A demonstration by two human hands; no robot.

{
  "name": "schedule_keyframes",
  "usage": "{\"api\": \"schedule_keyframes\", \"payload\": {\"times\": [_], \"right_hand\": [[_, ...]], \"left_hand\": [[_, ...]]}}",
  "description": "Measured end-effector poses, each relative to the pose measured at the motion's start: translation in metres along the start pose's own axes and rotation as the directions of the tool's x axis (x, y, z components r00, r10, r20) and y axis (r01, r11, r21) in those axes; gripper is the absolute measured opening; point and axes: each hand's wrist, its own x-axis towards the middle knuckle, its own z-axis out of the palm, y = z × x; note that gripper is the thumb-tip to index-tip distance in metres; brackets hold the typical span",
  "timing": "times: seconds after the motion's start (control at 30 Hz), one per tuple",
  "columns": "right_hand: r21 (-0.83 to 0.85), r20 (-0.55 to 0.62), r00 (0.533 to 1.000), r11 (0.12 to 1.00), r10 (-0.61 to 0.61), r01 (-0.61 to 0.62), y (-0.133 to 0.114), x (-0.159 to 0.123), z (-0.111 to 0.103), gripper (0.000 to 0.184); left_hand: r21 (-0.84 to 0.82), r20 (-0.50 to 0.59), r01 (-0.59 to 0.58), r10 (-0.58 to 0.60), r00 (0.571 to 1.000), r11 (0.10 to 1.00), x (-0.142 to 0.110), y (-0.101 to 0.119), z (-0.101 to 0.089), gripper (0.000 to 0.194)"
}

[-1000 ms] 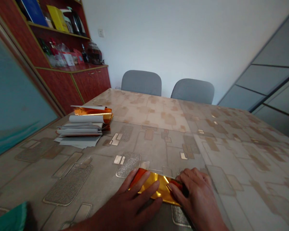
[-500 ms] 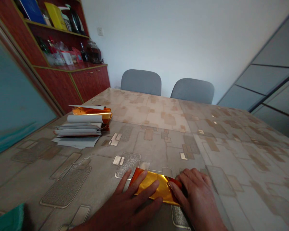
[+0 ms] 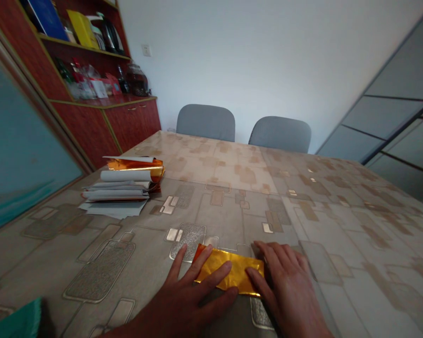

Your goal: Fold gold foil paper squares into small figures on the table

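Observation:
A flat folded strip of gold foil paper lies on the patterned table cover, close to my side, with an orange-red corner showing at its left end. My left hand lies on its left half, fingers spread across the gold face. On the right, my right hand has its thumb on the strip's right end, with the other fingertips on the table just beyond it. Much farther off to the left, a stack of white papers sits with a curled orange-gold foil sheet on top.
A teal cloth hangs in at the bottom left corner. A red-brown wooden cabinet with cluttered shelves stands past the table's left side. Two grey chairs stand at the far edge. A glass sliding door is on the right.
The red flap at the strip's right end no longer shows, and the strip now lies flatter. My right fingers have shifted up and off the foil. The view has tilted slightly.

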Motion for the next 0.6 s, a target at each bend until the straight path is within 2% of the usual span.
{"api": "schedule_keyframes", "payload": {"times": [0.07,0.13,0.2,0.3,0.4,0.53,0.6], "right_hand": [[-0.044,-0.054,0.988,0.989,-0.145,0.143,-0.009,-0.004,-0.001,0.032],[-0.016,-0.06,0.949,0.951,-0.308,0.308,-0.02,-0.014,0.004,0.034],[0.003,-0.075,0.906,0.909,-0.416,0.417,-0.03,-0.028,0.014,0.037],[-0.041,-0.053,0.919,0.921,-0.39,0.388,-0.034,-0.048,0.027,0.04],[-0.109,-0.025,0.914,0.91,-0.406,0.401,-0.024,-0.06,0.028,0.044],[-0.196,0.047,0.899,0.879,-0.435,0.435,-0.01,-0.065,0.019,0.046],[-0.225,0.071,0.888,0.86,-0.455,0.458,-0.006,-0.066,0.017,0.045]], "left_hand": [[0.006,0.026,0.018,-0.018,1.0,1.0,0.001,0.001,-0.002,0.081],[0.004,0.038,0.025,-0.025,0.999,1.0,0.001,0.0,-0.002,0.077],[-0.012,0.034,0.018,-0.018,0.999,1.0,0.002,-0.001,-0.003,0.073],[-0.068,0.058,0.009,-0.005,0.998,0.998,0.003,-0.003,-0.007,0.075],[-0.181,0.166,0.059,-0.029,0.986,0.982,0.009,-0.004,-0.019,0.091],[-0.282,0.379,0.187,-0.07,0.923,0.941,0.019,-0.004,-0.047,0.099],[-0.306,0.429,0.22,-0.072,0.9,0.926,0.019,-0.007,-0.06,0.099]]}}
